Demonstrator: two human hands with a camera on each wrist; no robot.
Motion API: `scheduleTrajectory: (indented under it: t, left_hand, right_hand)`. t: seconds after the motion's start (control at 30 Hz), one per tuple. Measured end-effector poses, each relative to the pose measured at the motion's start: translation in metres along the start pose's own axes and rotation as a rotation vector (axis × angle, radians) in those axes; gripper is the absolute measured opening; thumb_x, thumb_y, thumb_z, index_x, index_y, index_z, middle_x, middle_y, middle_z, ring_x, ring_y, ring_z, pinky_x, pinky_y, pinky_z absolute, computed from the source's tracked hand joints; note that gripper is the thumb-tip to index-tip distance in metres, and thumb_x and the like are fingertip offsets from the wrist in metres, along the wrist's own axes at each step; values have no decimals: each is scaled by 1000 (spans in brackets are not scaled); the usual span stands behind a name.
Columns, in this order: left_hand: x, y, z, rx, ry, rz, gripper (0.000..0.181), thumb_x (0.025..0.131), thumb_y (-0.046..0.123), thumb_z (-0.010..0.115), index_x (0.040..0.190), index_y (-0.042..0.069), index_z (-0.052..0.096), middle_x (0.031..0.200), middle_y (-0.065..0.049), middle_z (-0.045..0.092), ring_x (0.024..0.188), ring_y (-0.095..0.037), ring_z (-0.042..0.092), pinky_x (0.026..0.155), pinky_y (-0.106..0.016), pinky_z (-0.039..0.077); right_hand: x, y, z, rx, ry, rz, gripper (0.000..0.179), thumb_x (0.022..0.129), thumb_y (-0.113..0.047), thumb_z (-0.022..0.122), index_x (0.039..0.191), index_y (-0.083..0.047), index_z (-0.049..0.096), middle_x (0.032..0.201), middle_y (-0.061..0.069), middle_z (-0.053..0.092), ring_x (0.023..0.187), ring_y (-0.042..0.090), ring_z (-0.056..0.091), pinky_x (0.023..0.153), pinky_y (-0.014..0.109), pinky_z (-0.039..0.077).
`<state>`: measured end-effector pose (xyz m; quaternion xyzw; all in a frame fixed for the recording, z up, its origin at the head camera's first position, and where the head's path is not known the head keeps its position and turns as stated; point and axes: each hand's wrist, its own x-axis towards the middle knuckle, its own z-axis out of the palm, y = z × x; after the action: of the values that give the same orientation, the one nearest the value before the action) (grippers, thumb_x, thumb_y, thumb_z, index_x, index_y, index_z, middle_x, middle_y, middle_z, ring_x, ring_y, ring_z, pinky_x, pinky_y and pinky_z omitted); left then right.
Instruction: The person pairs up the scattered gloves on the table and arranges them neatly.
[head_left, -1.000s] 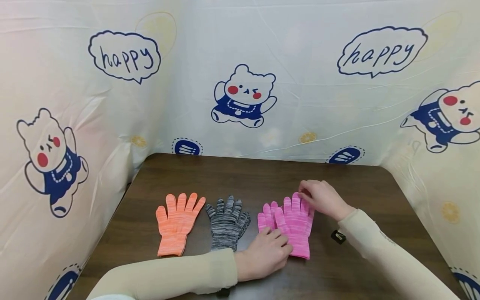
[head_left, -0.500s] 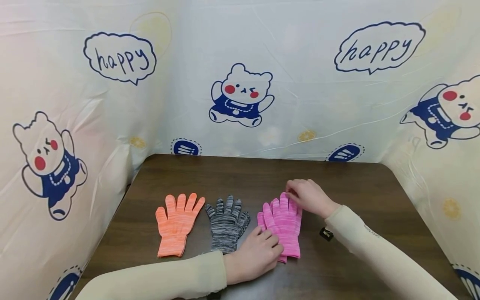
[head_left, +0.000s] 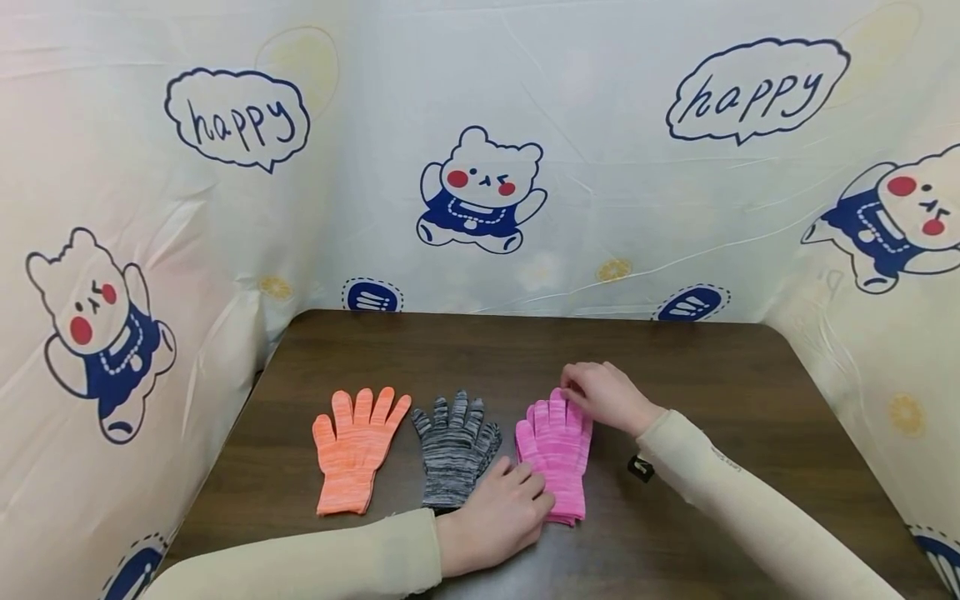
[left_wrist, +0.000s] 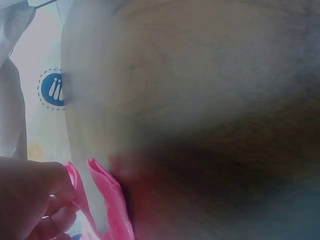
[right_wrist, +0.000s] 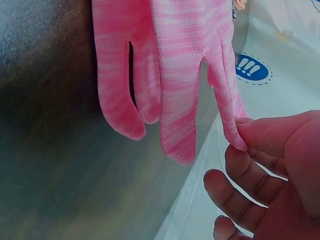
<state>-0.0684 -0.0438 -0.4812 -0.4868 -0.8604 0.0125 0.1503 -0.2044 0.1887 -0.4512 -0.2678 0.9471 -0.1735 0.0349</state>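
Observation:
A pink knit glove (head_left: 566,454) lies over a second pink glove, whose edge peeks out at the left side and the cuff. My left hand (head_left: 501,512) is at the lower left of the upper glove. In the left wrist view its thumb and fingers pinch one layer of the pink cuff (left_wrist: 112,200), which gapes beside them. At the far end, my right hand (head_left: 611,396) pinches a fingertip of the upper glove. The right wrist view shows thumb and index finger closed on that fingertip, the other glove fingers hanging loose.
Left of the pink pair lies a grey mottled glove (head_left: 450,454) with another partly under it, its cuff close to my left wrist. Farther left is an orange glove (head_left: 360,454). A printed curtain (head_left: 600,192) encloses the brown table (head_left: 465,346) at the back and sides.
Both hands have shifted left, carrying the upper pink glove sideways, so it now covers most of the glove under it. The orange and grey gloves stay put.

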Motion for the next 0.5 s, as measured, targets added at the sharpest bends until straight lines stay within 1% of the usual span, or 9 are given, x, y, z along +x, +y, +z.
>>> scheduleTrajectory:
  t: [0.27,0.5]
  left_hand:
    - [-4,-1,1,-8,-26,0,14,92,39,74,99,27,70,89,9,59,85,-12,54,75,-30,36]
    - [-6,-1,6,-4,-44,-3,14,92,40,73,98,27,71,88,9,60,84,-12,54,73,-29,35]
  right_hand:
    - [6,-1,13,36,-36,28,8,96,-17,75,94,-14,68,81,-4,63,68,12,53,65,29,50]
    - [11,-1,24,53,-85,80,9,96,-19,75,94,-15,68,80,-3,63,68,14,53,64,29,50]
